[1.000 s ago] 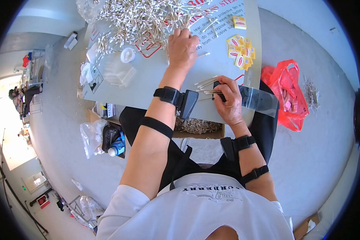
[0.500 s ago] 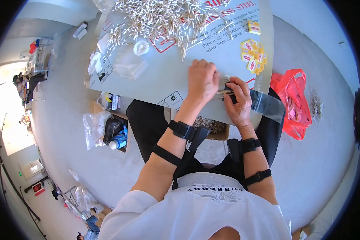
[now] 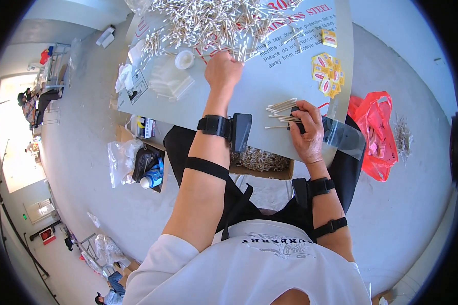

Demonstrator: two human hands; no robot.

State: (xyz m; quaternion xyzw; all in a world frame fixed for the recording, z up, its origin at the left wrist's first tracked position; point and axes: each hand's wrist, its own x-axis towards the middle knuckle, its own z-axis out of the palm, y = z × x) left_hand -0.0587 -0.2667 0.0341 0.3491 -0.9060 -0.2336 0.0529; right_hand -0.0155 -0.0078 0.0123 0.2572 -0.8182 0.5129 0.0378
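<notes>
A large heap of cotton swabs (image 3: pixel 203 25) covers the far part of the table (image 3: pixel 188 109). At its near edge is my left hand (image 3: pixel 223 71), fingers curled inward; its fingertips are hidden, so what they pinch, if anything, does not show. By the near right edge, my right hand (image 3: pixel 308 133) is closed on a small fanned bunch of cotton swabs (image 3: pixel 282 116), their tips pointing left. Under its fingers lies a small dark piece (image 3: pixel 295 121). Beside this hand, a clear plastic strip (image 3: pixel 343 137) reaches past the table edge.
Small yellow packets (image 3: pixel 328 75) lie at the table's right. Clear plastic bags (image 3: pixel 170 79) and a white round lid (image 3: pixel 184 60) sit left of my left hand. Below the table is a cardboard box of swabs (image 3: pixel 262 161). A red plastic bag (image 3: pixel 374 134) stands to the right.
My left hand has moved away from my right hand, going far and left to the edge of the swab heap. The right hand stays with its bunch, which is now in plain sight.
</notes>
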